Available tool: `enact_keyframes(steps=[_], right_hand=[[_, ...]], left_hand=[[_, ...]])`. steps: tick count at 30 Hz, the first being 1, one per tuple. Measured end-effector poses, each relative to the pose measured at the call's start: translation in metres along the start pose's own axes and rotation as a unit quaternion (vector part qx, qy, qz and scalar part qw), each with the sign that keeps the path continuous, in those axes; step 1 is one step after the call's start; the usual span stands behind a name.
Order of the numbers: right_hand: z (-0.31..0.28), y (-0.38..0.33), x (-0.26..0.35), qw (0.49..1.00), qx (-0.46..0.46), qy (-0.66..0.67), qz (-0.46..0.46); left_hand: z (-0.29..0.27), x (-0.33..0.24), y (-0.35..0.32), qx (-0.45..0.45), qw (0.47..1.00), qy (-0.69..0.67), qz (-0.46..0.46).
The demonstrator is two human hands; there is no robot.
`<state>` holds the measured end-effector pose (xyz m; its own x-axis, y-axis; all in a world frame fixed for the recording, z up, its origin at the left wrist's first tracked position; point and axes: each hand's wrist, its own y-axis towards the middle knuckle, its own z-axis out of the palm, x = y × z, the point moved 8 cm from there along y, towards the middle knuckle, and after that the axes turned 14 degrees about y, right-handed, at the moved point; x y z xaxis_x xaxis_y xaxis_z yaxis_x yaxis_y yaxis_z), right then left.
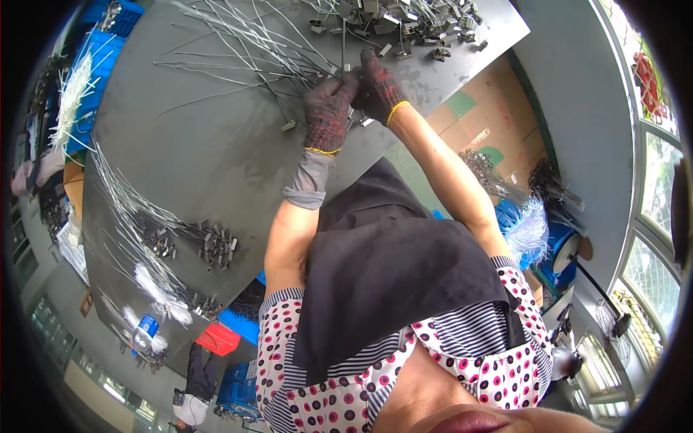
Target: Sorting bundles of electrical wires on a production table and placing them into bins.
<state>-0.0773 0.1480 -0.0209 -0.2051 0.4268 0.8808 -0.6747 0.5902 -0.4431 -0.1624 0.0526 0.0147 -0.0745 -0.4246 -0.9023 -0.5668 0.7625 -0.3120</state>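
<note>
My left hand [330,114] and my right hand [379,88] meet over the far part of the grey metal table [195,151]. Both wear dark red-and-black knit gloves with yellow cuffs. The left fingers are curled closed beside a thin dark cable [343,45] that rises from between the hands. My right fingers are closed too, thumb pointing up; what they grip is hidden. Small metal pieces [364,121] show just below the hands. Long grey wires [242,47] fan out to the left, and a metal end piece [289,125] lies near my left hand.
A heap of metal-ended cables [404,25] covers the far table edge. More wire bundles [130,202] with metal ends [216,245] lie at the near left, beside a bottle with a blue label [146,328]. Cardboard [484,119] and a white-blue strand bundle [527,227] lie right of the table.
</note>
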Motion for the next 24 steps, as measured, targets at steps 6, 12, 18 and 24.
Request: enact_keyframes(steps=[6,12,18,24], right_hand=[[0.003,0.002,-0.021,0.961,0.014,-0.213,-0.173],[-0.018,0.013,-0.021,0.951,-0.006,-0.268,-0.154],[-0.001,0.002,0.027,0.954,-0.022,-0.284,-0.093],[-0.026,0.013,0.059,0.841,-0.23,-0.438,-0.218]], left_hand=[[-0.009,-0.024,-0.003,-0.079,0.992,0.031,0.091],[0.023,-0.017,0.003,-0.01,0.967,0.095,0.237],[0.008,-0.016,0.0,0.005,0.898,0.279,0.341],[-0.071,0.051,0.012,-0.078,0.949,0.291,-0.086]])
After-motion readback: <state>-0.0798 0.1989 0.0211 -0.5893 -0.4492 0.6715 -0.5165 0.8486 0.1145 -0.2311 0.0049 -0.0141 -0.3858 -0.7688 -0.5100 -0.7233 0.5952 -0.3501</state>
